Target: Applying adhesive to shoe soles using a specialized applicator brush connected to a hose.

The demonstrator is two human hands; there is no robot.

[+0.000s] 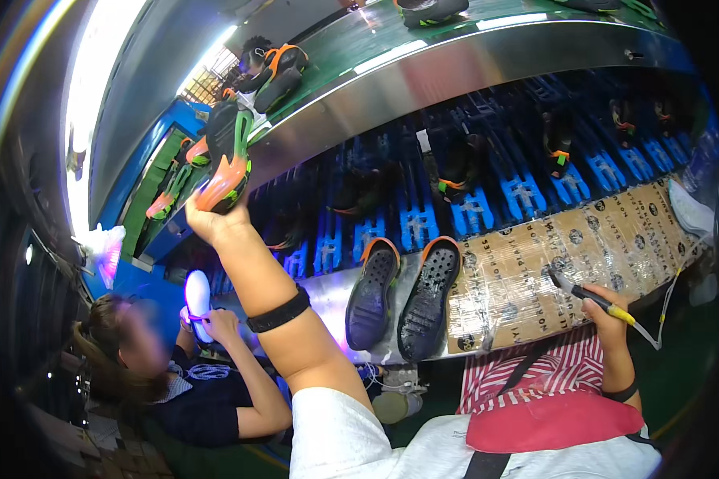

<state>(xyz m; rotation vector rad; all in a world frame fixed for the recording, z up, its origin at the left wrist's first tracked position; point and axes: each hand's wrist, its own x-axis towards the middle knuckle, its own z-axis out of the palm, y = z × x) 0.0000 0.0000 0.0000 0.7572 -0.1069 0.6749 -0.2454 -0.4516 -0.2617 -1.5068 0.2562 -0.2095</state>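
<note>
curved steel conveyor (423, 76) with a green belt runs above a row of blue racks (471, 211), and below them sits the counter (535, 271) covered in taped cardboard. left hand (208, 219) is stretched up and away, fingers closed around the heel of a black shoe with an orange-and-green sole (228, 160), which stands above the hand at the conveyor's lower edge. right hand (611, 307) rests near the counter's front edge, closed around a yellow-handled tool (591, 295) whose dark tip points left of the hand. two black soles with orange rims (403, 291) lie sole-up between the hands. another person (176, 375) sits below the left arm.
</note>
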